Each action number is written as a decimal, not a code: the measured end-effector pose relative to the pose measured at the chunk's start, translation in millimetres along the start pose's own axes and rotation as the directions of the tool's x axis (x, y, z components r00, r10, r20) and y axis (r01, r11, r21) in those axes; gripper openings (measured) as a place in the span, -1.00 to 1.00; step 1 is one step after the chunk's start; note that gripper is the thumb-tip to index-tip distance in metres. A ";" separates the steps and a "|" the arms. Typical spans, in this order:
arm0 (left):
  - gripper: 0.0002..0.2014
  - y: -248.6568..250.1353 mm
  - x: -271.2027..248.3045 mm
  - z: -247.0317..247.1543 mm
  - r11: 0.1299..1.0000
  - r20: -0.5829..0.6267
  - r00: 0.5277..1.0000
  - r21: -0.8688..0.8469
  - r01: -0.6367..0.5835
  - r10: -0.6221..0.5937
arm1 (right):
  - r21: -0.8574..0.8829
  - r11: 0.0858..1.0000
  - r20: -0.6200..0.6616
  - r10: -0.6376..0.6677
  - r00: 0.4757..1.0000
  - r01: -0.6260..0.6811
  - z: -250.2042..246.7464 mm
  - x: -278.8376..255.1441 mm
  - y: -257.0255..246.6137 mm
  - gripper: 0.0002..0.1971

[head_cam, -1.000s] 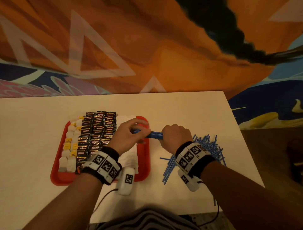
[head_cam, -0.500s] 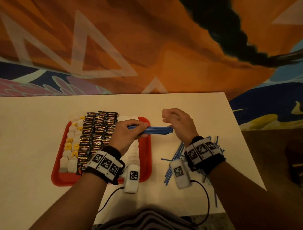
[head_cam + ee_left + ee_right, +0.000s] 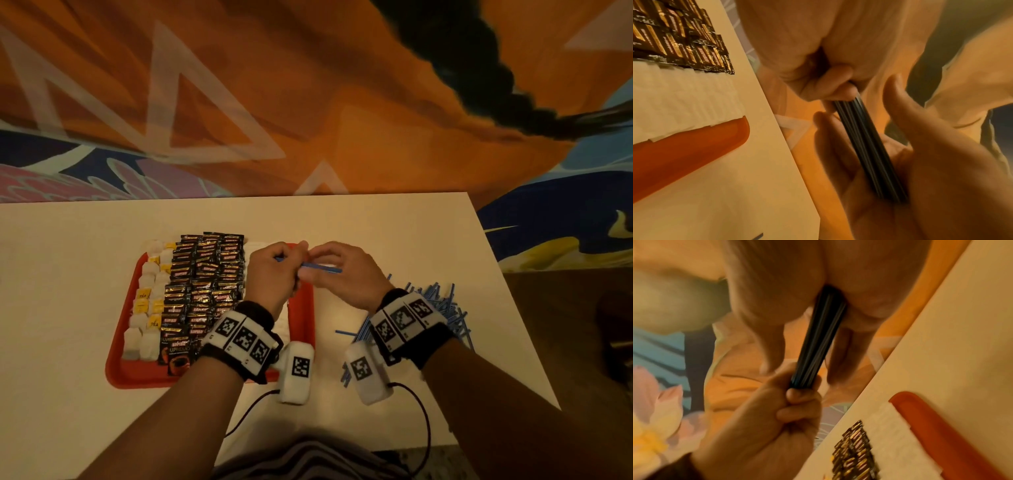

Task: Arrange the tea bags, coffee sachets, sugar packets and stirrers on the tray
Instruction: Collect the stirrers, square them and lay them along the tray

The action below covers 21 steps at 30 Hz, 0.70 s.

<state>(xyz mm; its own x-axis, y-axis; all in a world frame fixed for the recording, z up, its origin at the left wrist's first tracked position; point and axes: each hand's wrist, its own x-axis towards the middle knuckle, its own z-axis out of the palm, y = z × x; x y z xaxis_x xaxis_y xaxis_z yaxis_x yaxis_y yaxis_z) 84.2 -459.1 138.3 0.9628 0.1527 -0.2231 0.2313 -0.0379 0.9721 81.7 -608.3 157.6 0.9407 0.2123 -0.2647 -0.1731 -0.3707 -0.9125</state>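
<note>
**Blue stirrer bundle held between both hands over the tray's right edge**

So the left hand (image 3: 270,274) has its fingers curled tight round one end of a bundle of blue stirrers (image 3: 320,268), and the right hand (image 3: 346,274) cups the other end, with straight fingers alongside and the thumb across. The bundle sits level, above the right rim of the red tray (image 3: 301,308). Can't count the sticks in it; the wrist views show several packed side by side, that's all.

Readable stuff: the dark coffee sachets (image 3: 205,274) say "KOPIKO" in red and gold, and the bigger one at the near end reads "UPREMO" with a cup picture. They run in three overlapping columns, too many to count properly. Left of them are the tea bags (image 3: 144,305), white with yellow tags, a couple of which read "TEA". Roughly two columns of those. White sugar packets (image 3: 284,318) lie at the right side of the tray under the left wrist; no print I can make out.

The rest of the stirrers (image 3: 442,305) are a loose heap on the worktop (image 3: 376,226), right of the tray, partly hidden by the right wrist.
</note>
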 end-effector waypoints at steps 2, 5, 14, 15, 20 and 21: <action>-0.59 -0.2 2.9 -4.0 0.997 0.026 0.999 0.062 -0.048 0.047 | -0.242 0.969 0.222 0.110 0.969 -0.055 -8.3 -2.6 -1.7 -0.68; -0.60 3.6 3.9 -7.2 0.972 0.175 0.981 0.202 -0.123 0.088 | -0.582 0.804 0.231 0.309 0.922 -0.124 -9.3 -0.5 1.9 -0.79; -0.56 -16.1 17.6 -2.3 0.910 0.181 0.979 0.384 -0.154 0.089 | -0.709 0.679 0.027 0.298 0.954 -0.192 13.4 2.1 27.8 -0.75; -0.64 -18.9 16.1 -0.7 0.931 0.156 0.985 0.344 -0.119 0.068 | -0.698 0.685 0.022 0.311 0.950 -0.208 12.7 5.1 31.6 -0.74; -0.50 -42.5 9.2 2.7 0.926 0.033 0.928 -0.066 0.372 -0.371 | -0.535 0.782 -0.031 0.362 0.932 -0.321 16.8 21.5 51.1 -0.73; -0.48 -48.6 8.1 5.2 0.903 0.089 0.905 -0.079 0.422 -0.415 | -0.528 0.780 -0.040 0.373 0.927 -0.337 21.1 24.3 54.7 -0.74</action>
<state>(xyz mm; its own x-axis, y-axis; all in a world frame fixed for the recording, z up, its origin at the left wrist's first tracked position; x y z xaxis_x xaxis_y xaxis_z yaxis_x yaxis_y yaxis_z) 81.5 -461.1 88.9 0.7879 0.0658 -0.6123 0.6044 0.1083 0.7893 88.9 -604.3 94.7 0.8191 0.0219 -0.5733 -0.2978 -0.8378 -0.4576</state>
